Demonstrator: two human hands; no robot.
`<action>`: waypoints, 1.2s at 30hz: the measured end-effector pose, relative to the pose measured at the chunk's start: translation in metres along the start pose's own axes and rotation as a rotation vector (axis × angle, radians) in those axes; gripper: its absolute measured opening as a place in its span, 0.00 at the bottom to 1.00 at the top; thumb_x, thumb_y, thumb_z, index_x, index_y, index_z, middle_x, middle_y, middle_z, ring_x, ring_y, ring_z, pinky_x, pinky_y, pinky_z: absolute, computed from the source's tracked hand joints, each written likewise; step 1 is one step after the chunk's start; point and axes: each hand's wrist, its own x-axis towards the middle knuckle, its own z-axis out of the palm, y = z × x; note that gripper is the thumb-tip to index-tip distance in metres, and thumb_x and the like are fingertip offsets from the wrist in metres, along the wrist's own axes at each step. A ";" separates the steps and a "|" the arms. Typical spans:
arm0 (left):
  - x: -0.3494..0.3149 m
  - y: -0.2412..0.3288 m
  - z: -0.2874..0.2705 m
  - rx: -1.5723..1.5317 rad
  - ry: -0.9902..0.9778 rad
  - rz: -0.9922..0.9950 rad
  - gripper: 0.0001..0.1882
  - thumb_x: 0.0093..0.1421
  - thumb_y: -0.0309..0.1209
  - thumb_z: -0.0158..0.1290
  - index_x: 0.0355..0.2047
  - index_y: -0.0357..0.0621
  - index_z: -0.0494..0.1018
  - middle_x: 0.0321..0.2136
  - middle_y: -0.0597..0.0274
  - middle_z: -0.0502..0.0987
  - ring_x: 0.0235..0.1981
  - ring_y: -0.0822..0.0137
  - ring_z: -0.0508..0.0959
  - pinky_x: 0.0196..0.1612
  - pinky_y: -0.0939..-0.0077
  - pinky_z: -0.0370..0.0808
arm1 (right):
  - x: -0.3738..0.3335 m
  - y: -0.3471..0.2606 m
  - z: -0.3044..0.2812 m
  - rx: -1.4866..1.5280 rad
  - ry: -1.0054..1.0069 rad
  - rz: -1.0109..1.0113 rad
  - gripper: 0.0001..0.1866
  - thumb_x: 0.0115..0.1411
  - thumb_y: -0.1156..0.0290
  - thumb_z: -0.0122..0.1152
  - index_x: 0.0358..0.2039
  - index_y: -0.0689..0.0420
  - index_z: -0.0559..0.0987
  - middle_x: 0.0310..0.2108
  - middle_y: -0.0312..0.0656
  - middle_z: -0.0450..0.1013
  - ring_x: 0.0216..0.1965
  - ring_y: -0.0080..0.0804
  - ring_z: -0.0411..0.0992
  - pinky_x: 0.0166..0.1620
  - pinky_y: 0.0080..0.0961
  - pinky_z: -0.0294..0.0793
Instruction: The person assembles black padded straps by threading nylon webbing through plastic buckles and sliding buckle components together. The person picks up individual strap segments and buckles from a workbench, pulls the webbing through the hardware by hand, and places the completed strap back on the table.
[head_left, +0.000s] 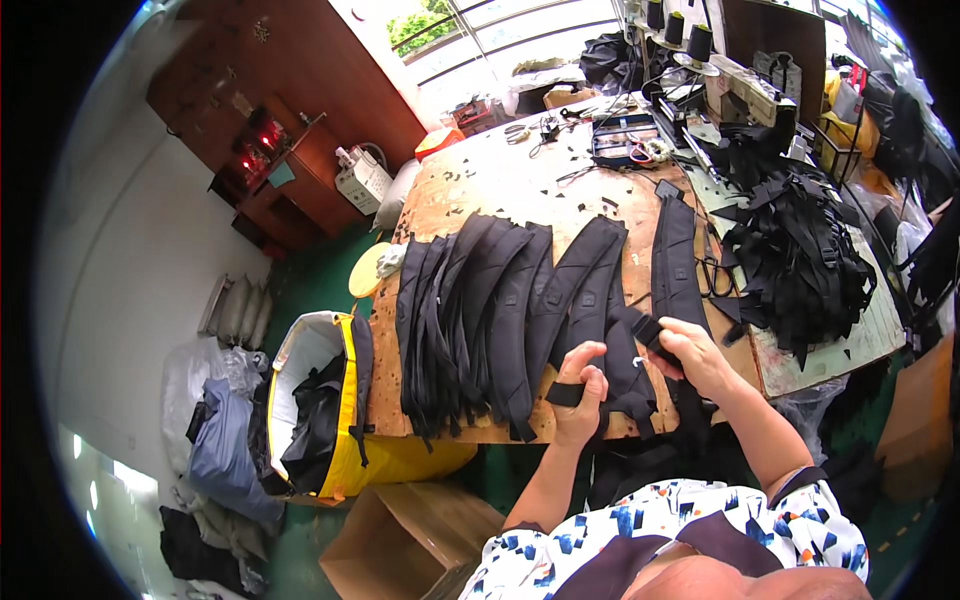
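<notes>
My left hand (581,412) is closed at the table's front edge, with a short piece of black webbing (565,394) pinched in it. To its right, my right hand (702,362) grips the end of a black padded shoulder strap (648,328); its fingers partly hide that end. Between the hands, other strap parts hang over the edge, and a small white bit shows there. A row of black padded straps (512,300) lies overlapping to the left of my hands. One more padded strap (677,250) stretches away beyond my right hand.
A pile of black webbing (800,250) covers the right side, near a sewing machine (745,90). Scissors (517,133) and a tool tray (625,140) lie farther back. An open yellow bag (350,400) and a cardboard box (400,535) stand at the left and front.
</notes>
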 end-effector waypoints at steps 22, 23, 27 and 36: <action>0.020 0.013 0.007 0.885 -0.236 0.258 0.13 0.50 0.19 0.50 0.38 0.34 0.73 0.33 0.49 0.76 0.32 0.54 0.78 0.37 0.72 0.76 | -0.008 0.001 0.028 -0.888 0.087 -0.525 0.20 0.50 0.66 0.63 0.42 0.59 0.71 0.30 0.48 0.74 0.31 0.44 0.75 0.33 0.31 0.74; 0.021 0.013 0.005 0.918 -0.255 0.289 0.13 0.49 0.19 0.50 0.38 0.35 0.73 0.33 0.49 0.76 0.33 0.54 0.78 0.37 0.71 0.76 | -0.008 0.001 0.029 -0.887 0.084 -0.523 0.20 0.50 0.66 0.63 0.42 0.59 0.71 0.30 0.48 0.74 0.31 0.44 0.75 0.33 0.31 0.74; 0.019 0.024 -0.005 0.943 -0.251 0.343 0.16 0.46 0.19 0.50 0.38 0.38 0.73 0.34 0.51 0.76 0.33 0.53 0.77 0.37 0.67 0.75 | -0.012 -0.001 0.033 -0.850 0.109 -0.493 0.16 0.49 0.68 0.63 0.37 0.61 0.74 0.26 0.47 0.74 0.27 0.41 0.75 0.30 0.30 0.74; 0.015 0.031 -0.069 0.931 -0.003 0.203 0.13 0.50 0.13 0.48 0.35 0.36 0.74 0.31 0.50 0.77 0.33 0.56 0.79 0.38 0.73 0.75 | -0.037 -0.031 0.021 -0.322 0.002 -0.005 0.09 0.50 0.77 0.62 0.33 0.64 0.77 0.16 0.31 0.70 0.17 0.12 0.67 0.20 0.13 0.64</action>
